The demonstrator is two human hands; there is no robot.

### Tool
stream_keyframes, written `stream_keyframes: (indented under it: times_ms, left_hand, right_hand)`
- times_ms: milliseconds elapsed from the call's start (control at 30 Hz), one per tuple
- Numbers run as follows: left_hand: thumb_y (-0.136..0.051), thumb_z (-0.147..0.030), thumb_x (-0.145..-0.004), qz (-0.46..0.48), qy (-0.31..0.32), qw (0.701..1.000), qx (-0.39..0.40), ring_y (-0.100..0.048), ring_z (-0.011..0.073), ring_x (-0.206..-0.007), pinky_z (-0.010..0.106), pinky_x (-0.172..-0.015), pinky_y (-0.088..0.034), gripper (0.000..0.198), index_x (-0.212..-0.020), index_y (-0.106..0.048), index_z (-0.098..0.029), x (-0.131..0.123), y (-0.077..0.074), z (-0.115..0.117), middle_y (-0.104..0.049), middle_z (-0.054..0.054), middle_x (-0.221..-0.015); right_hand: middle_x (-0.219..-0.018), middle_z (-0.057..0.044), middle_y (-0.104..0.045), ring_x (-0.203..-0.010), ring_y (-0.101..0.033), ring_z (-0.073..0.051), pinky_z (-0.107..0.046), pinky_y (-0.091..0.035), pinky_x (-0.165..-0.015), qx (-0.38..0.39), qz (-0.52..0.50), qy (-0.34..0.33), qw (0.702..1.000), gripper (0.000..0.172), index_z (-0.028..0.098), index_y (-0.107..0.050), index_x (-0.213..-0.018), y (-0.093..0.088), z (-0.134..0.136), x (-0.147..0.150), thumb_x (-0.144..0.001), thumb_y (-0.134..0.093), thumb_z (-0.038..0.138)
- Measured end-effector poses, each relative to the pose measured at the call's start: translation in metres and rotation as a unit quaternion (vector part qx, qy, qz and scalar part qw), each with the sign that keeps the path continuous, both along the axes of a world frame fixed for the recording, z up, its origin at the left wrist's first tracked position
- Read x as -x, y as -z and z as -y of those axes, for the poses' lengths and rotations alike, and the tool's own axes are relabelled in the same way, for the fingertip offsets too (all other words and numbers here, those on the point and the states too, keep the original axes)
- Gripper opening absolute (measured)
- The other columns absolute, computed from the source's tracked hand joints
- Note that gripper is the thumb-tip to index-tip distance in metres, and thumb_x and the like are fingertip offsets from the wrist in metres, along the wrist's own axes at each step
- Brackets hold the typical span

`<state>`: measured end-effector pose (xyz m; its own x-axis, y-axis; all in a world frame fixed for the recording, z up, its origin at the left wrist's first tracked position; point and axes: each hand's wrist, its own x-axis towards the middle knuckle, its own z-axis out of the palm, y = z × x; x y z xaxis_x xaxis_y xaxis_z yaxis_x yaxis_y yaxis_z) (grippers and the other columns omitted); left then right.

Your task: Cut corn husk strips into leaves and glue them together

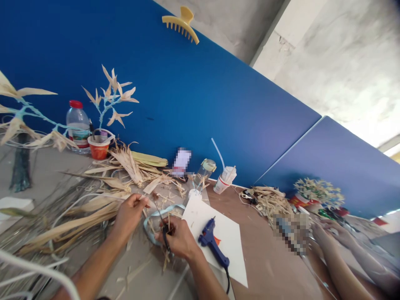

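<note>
My right hand (176, 238) is closed round the black scissors (165, 236), left of the glue gun (215, 246); their long axis slants, blades pointing forward and leftward, away from the gun, toward my left hand (133, 211), whose fingertips are together; what they pinch I cannot tell.

In the grip of the right hand (180, 239), one pair of scissors (165, 236). Right of that grip, one glue gun (216, 249) and one white sheet (231, 238); beyond it, one phone (181, 162), one lidded jar (206, 169), one paper cup (223, 182); farther left, one red-capped bottle (77, 118), two blue-stemmed branches (110, 103).
</note>
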<state>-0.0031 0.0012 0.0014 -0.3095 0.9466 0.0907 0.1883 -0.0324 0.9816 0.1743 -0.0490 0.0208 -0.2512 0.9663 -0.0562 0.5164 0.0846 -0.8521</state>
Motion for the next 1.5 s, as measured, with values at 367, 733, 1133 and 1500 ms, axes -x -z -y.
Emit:
stream_keyframes:
  times_ms: [367,733,1133,1500]
  left_hand:
    - [-0.059,-0.049,-0.069,0.037,0.031,0.999,0.021,-0.049,0.0147,-0.046,0.025,-0.044,-0.033,0.027,-0.07,-0.059,-0.022,0.001,-0.005,0.003,-0.064,-0.001,-0.061]
    - [-0.058,-0.048,-0.069,0.026,0.028,0.999,0.015,-0.051,0.0156,-0.047,0.025,-0.043,-0.032,0.027,-0.068,-0.059,-0.022,0.002,-0.005,0.002,-0.063,0.0,-0.058]
    - [-0.057,-0.047,-0.07,0.02,0.017,1.0,0.004,-0.049,0.0157,-0.048,0.026,-0.045,-0.034,0.026,-0.066,-0.06,-0.022,0.002,-0.008,0.001,-0.063,0.001,-0.058]
    - [-0.049,-0.05,-0.076,-0.027,-0.002,0.999,-0.031,-0.046,0.0162,-0.049,0.026,-0.052,-0.037,0.033,-0.059,-0.056,-0.023,0.006,-0.004,-0.004,-0.052,-0.003,-0.051]
  right_hand:
    - [-0.058,0.006,-0.044,-0.054,-0.039,-0.009,-0.019,-0.031,-0.051,-0.007,-0.021,-0.014,1.0,0.01,0.018,-0.066,-0.077,0.008,-0.001,-0.002,-0.07,-0.067,0.025]
    - [-0.057,0.007,-0.044,-0.052,-0.038,-0.009,-0.02,-0.03,-0.05,0.011,-0.042,-0.006,0.999,0.012,0.016,-0.066,-0.077,0.008,-0.001,0.0,-0.069,-0.067,0.025]
    - [-0.055,0.007,-0.042,-0.051,-0.035,-0.009,-0.021,-0.028,-0.048,0.041,-0.062,-0.015,0.997,0.019,0.017,-0.066,-0.075,0.005,-0.001,0.002,-0.068,-0.072,0.034]
    - [-0.056,0.007,-0.043,-0.052,-0.036,-0.008,-0.02,-0.026,-0.047,0.048,-0.076,-0.034,0.995,0.02,0.016,-0.063,-0.072,0.016,0.0,0.004,-0.069,-0.072,0.034]
